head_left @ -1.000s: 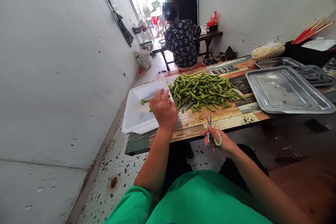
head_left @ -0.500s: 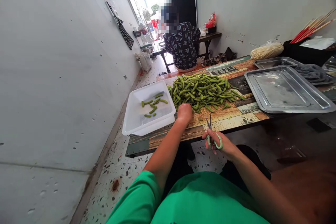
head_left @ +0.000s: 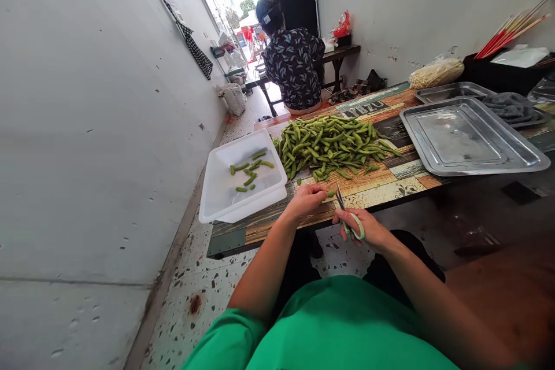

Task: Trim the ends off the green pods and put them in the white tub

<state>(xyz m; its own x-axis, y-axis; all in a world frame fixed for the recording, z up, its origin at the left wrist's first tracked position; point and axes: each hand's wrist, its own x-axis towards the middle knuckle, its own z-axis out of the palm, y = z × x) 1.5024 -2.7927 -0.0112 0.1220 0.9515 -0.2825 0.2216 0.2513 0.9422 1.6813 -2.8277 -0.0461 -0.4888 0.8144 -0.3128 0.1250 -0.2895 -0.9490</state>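
Note:
Pinched in my left hand (head_left: 306, 202) is a green edamame pod (head_left: 331, 193), its tip pointing right toward the scissor blades. My right hand (head_left: 366, 226) is closed round the pale green handles of a pair of scissors (head_left: 340, 199), whose blades reach up beside the pod. Behind both hands a large heap of edamame pods (head_left: 332, 141) lies on the patchwork wooden table (head_left: 368, 192). To the left of the heap a white plastic tub (head_left: 225, 199) holds several loose pods (head_left: 250, 172) on its bottom.
At the right lie a metal tray (head_left: 463, 133), another tray with a dark grey cloth (head_left: 507, 107), a bag of skewers (head_left: 436, 73) and a black box (head_left: 485, 72) with red-ended sticks. A person (head_left: 292, 66) sits beyond the table, back turned. A wall (head_left: 108, 156) runs along the left.
My left hand has come away from the heap's edge toward the scissors, now with a pod showing in its fingers. The scissor blades look closer together than before.

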